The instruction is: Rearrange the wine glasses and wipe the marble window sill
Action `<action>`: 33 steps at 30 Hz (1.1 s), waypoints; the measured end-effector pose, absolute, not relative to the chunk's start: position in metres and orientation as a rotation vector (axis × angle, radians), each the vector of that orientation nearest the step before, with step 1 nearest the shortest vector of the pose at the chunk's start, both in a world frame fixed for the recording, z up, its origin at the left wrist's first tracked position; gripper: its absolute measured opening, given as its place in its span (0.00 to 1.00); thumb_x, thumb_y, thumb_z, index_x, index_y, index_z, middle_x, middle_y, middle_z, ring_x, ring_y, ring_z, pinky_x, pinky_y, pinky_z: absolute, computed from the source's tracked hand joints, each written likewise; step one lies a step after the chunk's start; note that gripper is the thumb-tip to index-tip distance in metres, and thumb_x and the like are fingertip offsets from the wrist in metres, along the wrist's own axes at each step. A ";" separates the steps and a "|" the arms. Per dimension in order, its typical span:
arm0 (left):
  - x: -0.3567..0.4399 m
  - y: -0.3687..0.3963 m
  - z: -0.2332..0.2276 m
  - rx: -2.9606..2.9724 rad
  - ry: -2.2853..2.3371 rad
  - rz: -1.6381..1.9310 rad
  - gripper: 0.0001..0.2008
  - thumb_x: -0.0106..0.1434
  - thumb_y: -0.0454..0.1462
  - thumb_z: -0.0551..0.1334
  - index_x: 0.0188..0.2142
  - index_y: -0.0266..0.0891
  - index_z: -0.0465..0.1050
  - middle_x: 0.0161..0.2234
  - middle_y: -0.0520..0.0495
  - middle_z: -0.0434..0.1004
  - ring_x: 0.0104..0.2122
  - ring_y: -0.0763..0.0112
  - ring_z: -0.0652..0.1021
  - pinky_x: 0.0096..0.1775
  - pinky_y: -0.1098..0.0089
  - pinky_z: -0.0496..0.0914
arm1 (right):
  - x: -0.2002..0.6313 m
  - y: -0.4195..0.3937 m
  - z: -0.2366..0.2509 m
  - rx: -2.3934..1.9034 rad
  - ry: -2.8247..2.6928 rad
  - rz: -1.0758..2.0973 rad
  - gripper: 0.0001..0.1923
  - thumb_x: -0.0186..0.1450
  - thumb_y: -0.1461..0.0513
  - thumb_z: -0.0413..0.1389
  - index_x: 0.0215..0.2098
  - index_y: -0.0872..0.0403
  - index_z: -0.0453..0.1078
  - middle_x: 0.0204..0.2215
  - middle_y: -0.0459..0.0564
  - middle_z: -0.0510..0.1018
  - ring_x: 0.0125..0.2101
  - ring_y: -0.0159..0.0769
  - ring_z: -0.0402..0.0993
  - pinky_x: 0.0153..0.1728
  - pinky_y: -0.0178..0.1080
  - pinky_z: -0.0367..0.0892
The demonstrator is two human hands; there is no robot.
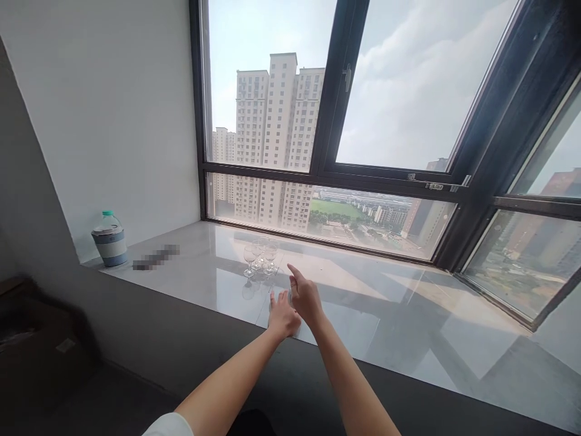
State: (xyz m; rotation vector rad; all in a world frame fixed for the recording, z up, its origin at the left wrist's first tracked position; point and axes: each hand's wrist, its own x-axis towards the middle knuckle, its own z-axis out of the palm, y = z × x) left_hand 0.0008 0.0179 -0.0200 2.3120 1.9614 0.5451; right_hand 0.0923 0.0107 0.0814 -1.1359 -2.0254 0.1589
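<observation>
Several clear stemmed glasses (259,257) stand upright in a tight group on the glossy window sill, and their outlines partly overlap. My left hand (284,316) is low over the sill's front edge, its fingers bent forward. Just right of it and slightly higher is my right hand (306,298), index finger stretched toward the window and the other fingers curled. The two hands are close together, to the right of and nearer than the glasses, apart from them. Whatever lies between or under my fingers is hidden; I cannot make it out.
At the sill's left end stands a blue-and-white container with a green cap (109,248); a pixelated dark item (157,257) lies beside it. A dark-framed window (327,172) rises behind the sill (181,281). A brown box (45,339) sits low at left.
</observation>
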 end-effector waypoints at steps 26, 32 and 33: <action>0.001 0.012 -0.018 2.259 1.967 0.663 0.26 0.65 0.40 0.48 0.60 0.40 0.64 0.63 0.39 0.60 0.64 0.58 0.57 0.65 0.49 0.34 | 0.102 0.005 0.110 -0.987 -1.267 0.275 0.24 0.71 0.50 0.41 0.51 0.55 0.69 0.31 0.49 0.79 0.28 0.35 0.78 0.29 0.34 0.66; 0.000 0.014 -0.012 2.074 1.975 0.794 0.27 0.68 0.41 0.45 0.66 0.47 0.54 0.62 0.46 0.63 0.62 0.61 0.61 0.65 0.51 0.41 | 0.132 0.010 0.098 -1.164 -1.126 0.170 0.27 0.72 0.50 0.36 0.54 0.58 0.67 0.29 0.52 0.78 0.32 0.39 0.78 0.34 0.35 0.65; 0.000 0.015 -0.011 2.073 1.983 0.807 0.27 0.69 0.42 0.43 0.66 0.47 0.53 0.61 0.45 0.64 0.62 0.61 0.61 0.65 0.52 0.43 | 0.134 0.012 0.086 -1.229 -1.115 0.174 0.28 0.72 0.50 0.35 0.54 0.58 0.66 0.29 0.53 0.78 0.32 0.40 0.78 0.33 0.35 0.65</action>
